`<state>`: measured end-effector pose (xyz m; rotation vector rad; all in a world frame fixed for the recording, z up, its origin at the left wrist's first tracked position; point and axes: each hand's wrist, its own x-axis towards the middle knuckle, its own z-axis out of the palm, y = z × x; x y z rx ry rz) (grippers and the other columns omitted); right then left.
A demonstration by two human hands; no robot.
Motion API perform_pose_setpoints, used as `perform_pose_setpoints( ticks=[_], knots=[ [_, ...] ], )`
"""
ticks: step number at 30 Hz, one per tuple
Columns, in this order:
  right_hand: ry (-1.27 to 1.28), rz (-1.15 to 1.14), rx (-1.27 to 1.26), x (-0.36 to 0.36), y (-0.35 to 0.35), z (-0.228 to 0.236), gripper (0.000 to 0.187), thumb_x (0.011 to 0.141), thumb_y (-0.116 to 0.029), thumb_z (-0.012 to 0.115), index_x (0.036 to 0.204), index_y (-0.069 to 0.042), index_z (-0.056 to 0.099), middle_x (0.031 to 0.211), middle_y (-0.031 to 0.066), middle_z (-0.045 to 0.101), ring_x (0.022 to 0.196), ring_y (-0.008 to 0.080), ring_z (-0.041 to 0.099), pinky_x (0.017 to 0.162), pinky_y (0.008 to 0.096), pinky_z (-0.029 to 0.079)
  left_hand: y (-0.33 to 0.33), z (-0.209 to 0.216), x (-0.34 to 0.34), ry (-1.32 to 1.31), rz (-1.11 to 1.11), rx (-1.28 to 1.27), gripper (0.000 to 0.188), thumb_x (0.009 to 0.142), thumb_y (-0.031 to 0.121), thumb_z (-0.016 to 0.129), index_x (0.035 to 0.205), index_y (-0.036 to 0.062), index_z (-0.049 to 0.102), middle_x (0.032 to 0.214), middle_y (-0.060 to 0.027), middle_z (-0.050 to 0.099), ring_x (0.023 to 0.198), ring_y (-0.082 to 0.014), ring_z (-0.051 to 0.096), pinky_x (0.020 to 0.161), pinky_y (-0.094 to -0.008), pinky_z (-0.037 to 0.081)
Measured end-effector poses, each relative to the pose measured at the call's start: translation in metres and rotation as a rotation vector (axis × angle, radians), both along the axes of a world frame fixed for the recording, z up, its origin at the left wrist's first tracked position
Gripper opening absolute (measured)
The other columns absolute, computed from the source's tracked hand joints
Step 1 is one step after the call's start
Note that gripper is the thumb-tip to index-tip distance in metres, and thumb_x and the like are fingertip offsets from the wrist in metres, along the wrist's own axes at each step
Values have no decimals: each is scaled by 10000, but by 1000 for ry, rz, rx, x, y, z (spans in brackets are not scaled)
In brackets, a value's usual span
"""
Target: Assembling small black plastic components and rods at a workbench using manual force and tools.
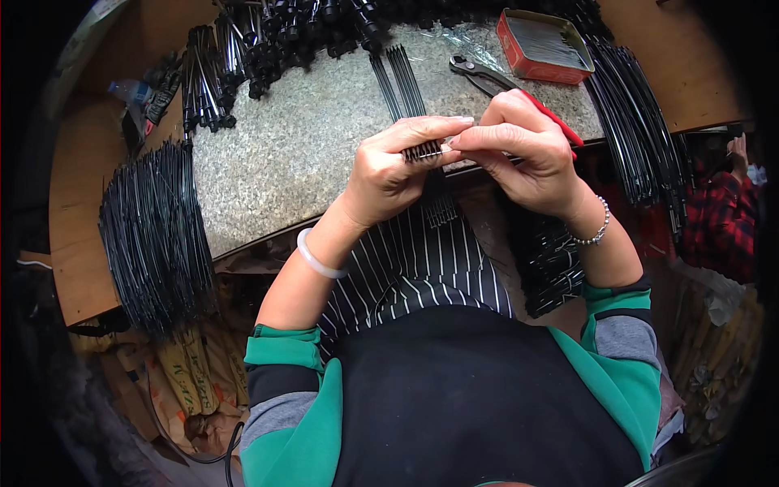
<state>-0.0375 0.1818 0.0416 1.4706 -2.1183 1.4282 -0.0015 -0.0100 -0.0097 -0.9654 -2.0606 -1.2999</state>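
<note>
My left hand (pixel 398 166) is closed on a short dark piece with evenly spaced ridges (pixel 422 151), like a coil spring or a small bristle brush; I cannot tell which. At its right end my right hand (pixel 523 150) pinches with thumb and forefinger, and the fingertips hide what lies between them. Below both hands, thin black rods (pixel 408 81) run across the stone slab and over its near edge toward the striped apron (pixel 438 276). Just behind my right hand are pliers (pixel 475 69) with red handles, partly covered by it.
A red tin (pixel 542 49) of thin wires stands at the back right. Bundles of black rods hang over the bench edge at left (pixel 154 235) and right (pixel 637 122). Black-capped rods (pixel 284 32) are heaped behind. Another person's red checked sleeve (pixel 722 223) shows far right.
</note>
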Motion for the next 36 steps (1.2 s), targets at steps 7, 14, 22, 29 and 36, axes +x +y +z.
perform_pose_setpoints(
  ticks=[7,14,22,29,36],
  knots=[
    [306,33,46,-2,-1,6,177,734,5,672,906,-32,655,694,24,522,623,156,475,592,256,387,4,2,1,9,-14,20,286,696,-20,641,946,110,689,1053,-109,639,947,-269,626,795,-334,518],
    [152,-4,15,5,-3,-1,183,718,-19,684,899,-32,655,744,34,541,663,171,484,619,271,387,5,2,3,-18,6,-4,230,684,-4,658,897,81,683,1018,-107,644,939,-281,627,805,-340,512],
    [256,89,137,7,-11,11,260,721,-47,680,975,-29,628,906,72,561,706,193,506,646,282,411,0,8,5,-82,-11,-183,251,649,84,729,890,68,659,1129,-136,588,1072,-331,551,923,-436,430],
    [133,40,227,24,3,1,252,722,-55,674,955,-33,580,887,97,546,734,247,570,642,336,481,-11,3,12,-263,-94,-178,355,690,75,731,725,63,378,1220,-229,503,1234,-371,415,1024,-452,313],
    [-189,258,230,11,5,18,211,749,-116,680,904,3,599,887,100,589,753,224,591,670,313,482,-14,-6,4,-258,-6,-530,576,655,186,694,1163,40,463,1224,-149,480,1205,-348,418,1041,-454,313]
  ],
)
